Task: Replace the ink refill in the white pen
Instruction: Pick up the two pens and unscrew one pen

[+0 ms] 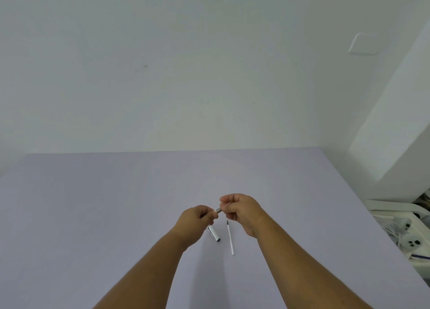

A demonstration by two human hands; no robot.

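Observation:
Both hands meet above the middle of the pale lilac table (116, 204). My left hand (194, 220) and my right hand (242, 210) are closed on the two ends of the white pen (218, 210); only a short silver section shows between the fingers. Whether the pen is in one piece or two I cannot tell. On the table below the left hand lies the white pen cap (214, 234) with a silver clip. To its right lies a thin white ink refill (230, 237) with its dark tip pointing away from me.
A white wall rises behind the table's far edge. Beyond the table's right edge stand white trays (404, 234) holding cables and small white devices. A white slanted panel (395, 122) stands at the right.

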